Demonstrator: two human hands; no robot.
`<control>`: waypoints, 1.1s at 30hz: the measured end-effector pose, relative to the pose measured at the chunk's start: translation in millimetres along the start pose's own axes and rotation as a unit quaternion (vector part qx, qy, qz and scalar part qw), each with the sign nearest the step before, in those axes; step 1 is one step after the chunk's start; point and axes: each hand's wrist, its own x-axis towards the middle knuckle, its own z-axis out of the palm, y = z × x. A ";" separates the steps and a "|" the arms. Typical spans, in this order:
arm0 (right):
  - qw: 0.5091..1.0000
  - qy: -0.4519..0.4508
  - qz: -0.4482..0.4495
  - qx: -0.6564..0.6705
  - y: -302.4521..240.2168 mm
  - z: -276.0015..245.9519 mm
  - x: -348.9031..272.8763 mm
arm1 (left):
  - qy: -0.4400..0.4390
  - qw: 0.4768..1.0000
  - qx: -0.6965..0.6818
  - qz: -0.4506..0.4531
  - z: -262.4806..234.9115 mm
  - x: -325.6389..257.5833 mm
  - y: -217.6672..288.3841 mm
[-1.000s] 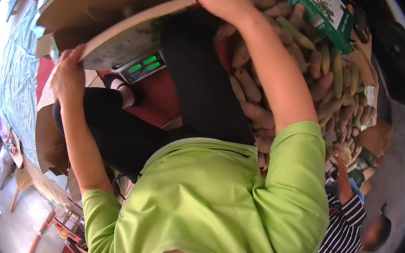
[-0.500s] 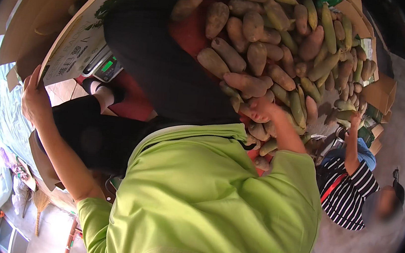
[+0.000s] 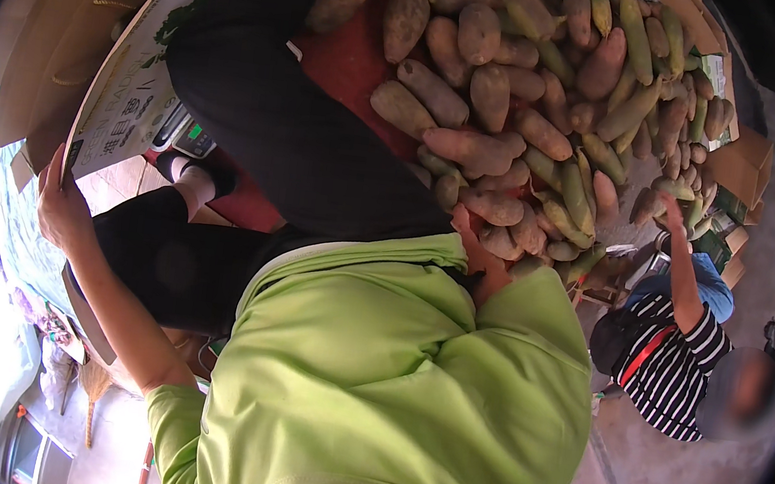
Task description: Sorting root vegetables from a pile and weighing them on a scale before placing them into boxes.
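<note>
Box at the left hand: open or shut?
Open: the brown inside of the box shows past the edge the left hand holds.

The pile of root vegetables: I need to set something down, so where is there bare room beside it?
A red patch of ground shows between the black trouser leg and the left edge of the pile. Grey floor also shows between the green shirt and the co-worker in stripes. The pile itself is crowded, its pieces lying against one another.

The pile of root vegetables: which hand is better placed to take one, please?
Probably the right: the right arm is beside the pile, though its hand is hard to make out. The left hand is farther away, holding the edge of the carton.
</note>
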 end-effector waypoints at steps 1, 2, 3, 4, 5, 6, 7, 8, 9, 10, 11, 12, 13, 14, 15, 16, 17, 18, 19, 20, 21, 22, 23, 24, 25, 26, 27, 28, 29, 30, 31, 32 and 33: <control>1.000 0.016 -0.009 -0.002 3.5 2.0 -1.2 | 0.004 1.000 0.003 -0.002 0.1 -0.4 -1.2; 0.999 0.033 -0.021 -0.006 1.4 0.5 0.0 | 0.007 1.000 0.005 -0.005 -0.4 -0.5 -2.4; 0.998 0.050 -0.035 -0.010 -1.7 -1.6 1.5 | 0.004 1.000 -0.005 -0.001 -1.9 -0.7 -2.5; 0.996 0.066 -0.049 -0.016 -6.1 -4.0 3.4 | 0.001 1.000 -0.014 0.002 -3.9 -1.1 -2.8; 0.994 0.082 -0.066 -0.022 -11.5 -6.7 5.7 | 0.007 1.000 0.004 0.002 -4.1 -1.5 -0.8; 0.991 0.098 -0.083 -0.028 -18.2 -9.6 8.4 | 0.001 1.000 -0.002 0.004 -5.3 -2.9 0.5; 0.988 0.113 -0.102 -0.036 -19.3 -11.4 10.4 | -0.005 1.000 0.006 0.000 -6.4 -2.8 1.4; 0.983 0.127 -0.121 -0.042 -26.5 -12.8 14.4 | -0.011 1.000 0.015 -0.004 -8.1 -2.0 3.7; 0.979 0.145 -0.139 -0.048 -31.5 -14.0 17.9 | -0.015 1.000 0.016 -0.014 -8.1 -1.8 10.1; 0.973 0.162 -0.156 -0.054 -36.6 -15.3 21.1 | -0.005 1.000 -0.001 0.006 -4.1 -0.5 11.2; 0.967 0.176 -0.177 -0.059 -44.4 -15.1 24.0 | 0.004 1.000 -0.003 0.014 -5.7 0.3 12.8; 0.960 0.191 -0.195 -0.062 -49.8 -14.3 29.0 | 0.014 1.000 -0.009 0.023 -6.0 2.2 16.3; 0.953 0.207 -0.213 -0.065 -54.6 -13.7 33.3 | 0.016 0.999 -0.017 0.023 -6.6 4.2 20.7; 0.943 0.213 -0.243 -0.076 -65.4 -8.5 46.4 | 0.019 1.000 -0.012 0.010 -12.4 -1.7 14.4; 0.939 0.208 -0.260 -0.083 -94.0 -17.8 23.9 | 0.007 1.000 -0.010 -0.019 -16.5 -4.9 15.5; 0.963 0.162 -0.208 0.046 -119.8 -33.2 -7.5 | 0.014 1.000 0.000 -0.021 -21.3 -9.2 15.3; 0.967 0.118 -0.146 0.173 -144.6 -50.8 -38.6 | 0.007 0.999 -0.008 -0.033 -24.1 -9.8 16.0; 0.966 0.121 -0.152 0.170 -151.4 -61.1 -43.6 | -0.002 0.999 -0.017 -0.039 -25.0 -7.8 20.6; 0.946 0.142 -0.219 0.191 -155.2 -73.6 -45.0 | -0.026 0.998 -0.019 -0.052 -27.4 -5.0 24.4; 0.921 0.161 -0.285 0.211 -160.1 -85.9 -47.8 | -0.032 0.998 -0.032 -0.053 -28.8 -3.0 27.3; 0.899 0.164 -0.325 0.245 -174.6 -99.0 -54.3 | -0.031 0.997 -0.035 -0.054 -30.9 -3.1 27.9; 0.874 0.165 -0.364 0.278 -193.3 -114.1 -59.7 | -0.029 0.997 -0.038 -0.056 -31.7 -3.1 25.7; 0.860 0.182 -0.386 0.281 -210.2 -130.5 -63.8 | -0.007 0.999 -0.031 -0.033 -29.9 -2.7 22.1; 0.845 0.200 -0.406 0.284 -228.9 -145.4 -69.2 | -0.020 0.999 -0.023 -0.039 -31.9 -1.9 24.2; 0.830 0.218 -0.440 0.265 -254.2 -159.1 -86.1 | -0.019 0.999 -0.029 -0.040 -33.3 -2.7 24.8; 0.811 0.236 -0.475 0.247 -281.9 -172.1 -106.9 | -0.017 0.998 -0.034 -0.040 -33.8 -3.2 24.8; 0.789 0.239 -0.504 0.257 -307.7 -182.1 -127.5 | -0.011 0.999 -0.033 -0.039 -29.9 -2.7 23.9; 0.767 0.237 -0.533 0.267 -334.4 -188.6 -148.1 | 0.004 0.999 -0.033 -0.021 -28.9 -3.3 22.2; 0.736 0.217 -0.584 0.264 -363.9 -190.4 -178.7 | 0.007 0.999 -0.032 -0.018 -29.3 -3.5 20.6; 0.702 0.194 -0.633 0.262 -391.0 -190.0 -204.0 | 0.009 0.999 -0.029 -0.015 -29.3 -4.2 19.5; 0.680 0.195 -0.663 0.247 -411.8 -193.5 -217.6 | 0.012 0.999 -0.029 -0.020 -26.9 -4.4 18.0; 0.655 0.195 -0.692 0.233 -431.9 -196.1 -229.5 | 0.018 0.999 -0.035 -0.012 -24.7 -4.6 16.2; 0.632 0.175 -0.718 0.232 -451.0 -194.6 -244.8 | 0.024 0.999 -0.043 -0.002 -22.8 -3.5 16.0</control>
